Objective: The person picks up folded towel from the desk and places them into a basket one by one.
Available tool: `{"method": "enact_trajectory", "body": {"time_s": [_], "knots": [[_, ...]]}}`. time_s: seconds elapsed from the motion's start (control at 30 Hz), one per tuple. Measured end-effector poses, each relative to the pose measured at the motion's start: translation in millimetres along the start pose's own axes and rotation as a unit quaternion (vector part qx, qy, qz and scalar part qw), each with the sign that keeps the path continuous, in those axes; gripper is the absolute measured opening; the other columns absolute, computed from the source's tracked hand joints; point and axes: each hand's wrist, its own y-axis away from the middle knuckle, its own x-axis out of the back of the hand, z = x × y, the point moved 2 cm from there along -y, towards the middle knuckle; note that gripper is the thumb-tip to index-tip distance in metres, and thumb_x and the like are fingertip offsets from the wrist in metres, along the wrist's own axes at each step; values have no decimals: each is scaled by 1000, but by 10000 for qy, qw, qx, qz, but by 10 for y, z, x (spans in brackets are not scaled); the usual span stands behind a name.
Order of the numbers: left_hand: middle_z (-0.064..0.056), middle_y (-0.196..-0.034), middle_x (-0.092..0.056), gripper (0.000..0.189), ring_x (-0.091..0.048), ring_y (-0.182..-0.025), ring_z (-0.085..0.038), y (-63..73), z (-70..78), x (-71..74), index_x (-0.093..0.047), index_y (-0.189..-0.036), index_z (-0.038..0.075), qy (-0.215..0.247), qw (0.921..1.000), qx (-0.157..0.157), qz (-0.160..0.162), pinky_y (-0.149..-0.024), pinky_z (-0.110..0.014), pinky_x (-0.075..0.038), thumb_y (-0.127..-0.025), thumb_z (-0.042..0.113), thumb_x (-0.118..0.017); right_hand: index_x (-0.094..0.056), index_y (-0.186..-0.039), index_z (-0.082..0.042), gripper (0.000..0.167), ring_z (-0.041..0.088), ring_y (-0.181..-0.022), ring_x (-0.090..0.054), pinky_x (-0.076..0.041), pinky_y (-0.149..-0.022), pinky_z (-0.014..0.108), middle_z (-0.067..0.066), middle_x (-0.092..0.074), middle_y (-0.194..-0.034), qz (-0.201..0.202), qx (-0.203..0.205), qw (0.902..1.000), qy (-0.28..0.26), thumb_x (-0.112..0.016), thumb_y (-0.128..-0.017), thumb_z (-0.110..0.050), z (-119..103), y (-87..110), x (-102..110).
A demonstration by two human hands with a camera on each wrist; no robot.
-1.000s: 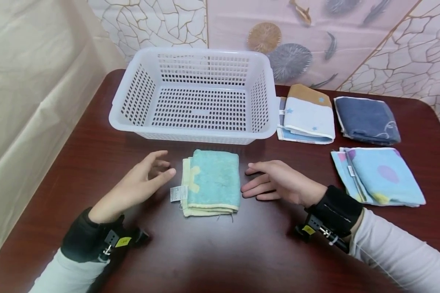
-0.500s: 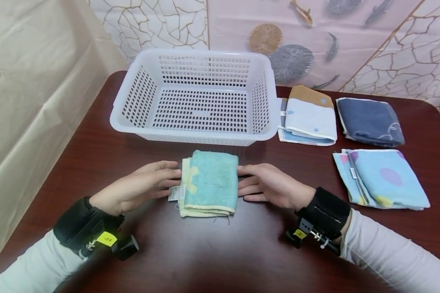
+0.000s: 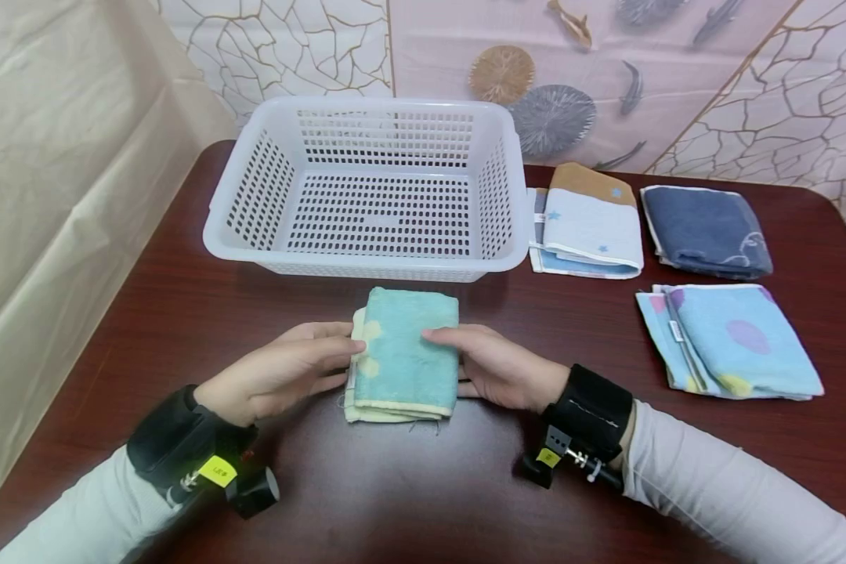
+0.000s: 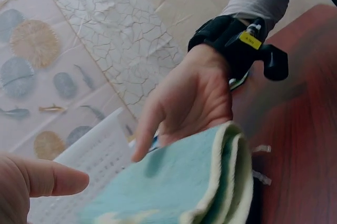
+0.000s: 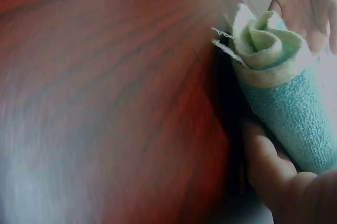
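In the head view a folded turquoise hand towel point(image 3: 405, 376) with pale yellow edging lies in front of the basket. My right hand point(image 3: 504, 364) grips its right side, thumb on top and fingers tucked underneath. The left wrist view has the towel point(image 4: 174, 176) tilted, its layered edge showing. On the opposite side my left hand point(image 3: 285, 368) has extended fingers at the towel's left edge, and its thumb point(image 4: 58, 178) stands apart from the cloth. The right wrist view looks along the towel's rolled-looking layers point(image 5: 268, 50).
A white perforated plastic basket point(image 3: 366, 266) stands behind the towel. To its right lie a white-and-brown folded towel with stars point(image 3: 592, 223), a dark blue one point(image 3: 705, 231) and a light blue dotted one point(image 3: 747, 337). All are on a dark red-brown table point(image 3: 423, 493).
Both hands have closed in on the turquoise towel from its sides. My right thumb has come over its top and the fingers have slid under. The towel's label is now mostly hidden.
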Motion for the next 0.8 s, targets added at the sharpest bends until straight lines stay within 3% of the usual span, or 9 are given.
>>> {"method": "enact_trajectory", "body": {"time_s": [0.2, 0.43, 0.67, 0.8], "knots": [[-18, -150, -44, 57, -51, -128, -16, -141, -57, -44, -31, -149, -7, 72, 9999, 30, -114, -120, -46, -30, -101, 17, -51, -35, -148, -7, 50, 18, -115, -64, -55, -96, 40, 13, -57, -139, -159, 105, 9995, -263, -48, -104, -26, 39, -58, -74], [-19, -146, -48, 58, -53, -126, -18, -241, -92, -51, -32, -148, -8, 97, 9999, 78, -59, -118, -44, -34, -101, 17, -54, -35, -147, -4, 50, 19, -108, -67, -57, -92, 40, 14, -60, -133, 61, 264, 9985, -468, -49, -102, -18, 52, -48, -73], [-6, -128, -63, 55, -60, -113, -9, -293, -136, -47, -40, -144, -8, 135, 9998, 157, -63, -117, -43, -36, -100, 21, -57, -32, -149, -4, 51, 18, -106, -67, -57, -91, 40, 13, -57, -132, 71, 489, 9981, -368, -49, -101, -16, 36, -4, -29], [2, -115, -69, 50, -63, -107, -7, -306, -153, -56, -46, -139, -9, 242, 9996, 137, -76, -110, -36, -45, -100, 21, -58, -34, -147, -1, 51, 17, -99, -69, -59, -87, 38, 12, -60, -125, 180, 519, 9982, -233, -50, -100, -16, 26, 9, -14]]}}
